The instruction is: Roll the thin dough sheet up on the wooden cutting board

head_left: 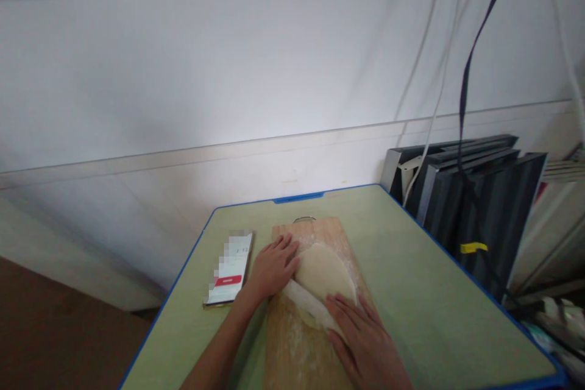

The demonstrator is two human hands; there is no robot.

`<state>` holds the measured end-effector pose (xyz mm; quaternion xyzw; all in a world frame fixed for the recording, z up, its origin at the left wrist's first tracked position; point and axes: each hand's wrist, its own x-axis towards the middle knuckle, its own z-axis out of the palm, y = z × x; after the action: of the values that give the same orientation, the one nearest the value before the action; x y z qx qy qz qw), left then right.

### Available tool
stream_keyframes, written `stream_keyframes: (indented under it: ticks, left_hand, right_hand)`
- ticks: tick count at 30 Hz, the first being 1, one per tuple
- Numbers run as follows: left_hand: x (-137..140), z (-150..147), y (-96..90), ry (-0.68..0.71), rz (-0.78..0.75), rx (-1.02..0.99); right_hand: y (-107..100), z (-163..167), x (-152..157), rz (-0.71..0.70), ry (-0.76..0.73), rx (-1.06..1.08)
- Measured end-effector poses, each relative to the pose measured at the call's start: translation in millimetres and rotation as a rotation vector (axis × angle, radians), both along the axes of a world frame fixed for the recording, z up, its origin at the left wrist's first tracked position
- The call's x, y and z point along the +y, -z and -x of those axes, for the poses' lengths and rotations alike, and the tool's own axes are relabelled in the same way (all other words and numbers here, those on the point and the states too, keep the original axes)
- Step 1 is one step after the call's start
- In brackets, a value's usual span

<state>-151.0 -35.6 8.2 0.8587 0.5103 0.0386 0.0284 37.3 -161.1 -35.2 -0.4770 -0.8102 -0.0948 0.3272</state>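
Note:
A flattened sheet of dough (pixel 322 271) lies on a floured wooden cutting board (pixel 297 359). Across its near part runs a pale, floury rolling pin (pixel 311 304), slanting from upper left to lower right, with a little dough showing on its near side. My left hand (pixel 275 265) rests over the pin's far left end, its fingers reaching forward beside the dough. Over the near right end lies my right hand (pixel 359 332), with fingertips touching the dough's edge. Both palms cover the ends of the pin, so those ends are hidden.
A phone (pixel 231 268) with a lit screen lies left of the board on the green, blue-edged table (pixel 425 304). Dark flat panels (pixel 470 195) lean against the white wall at the right. A black strap (pixel 466 79) and white cables hang there.

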Motion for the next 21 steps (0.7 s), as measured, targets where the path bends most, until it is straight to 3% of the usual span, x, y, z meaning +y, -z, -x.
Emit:
stream_keyframes:
  ticks: [8, 21]
  left_hand:
    - [22.9, -23.6, -3.9, 0.016, -0.023, -0.015]
    - [-26.2, -0.5, -3.1, -0.088, -0.051, -0.02]
  right_hand:
    - [-0.5, 0.9, -4.3, -0.033, 0.032, -0.095]
    - [8.6, -6.4, 1.2, -0.125, -0.052, -0.02]
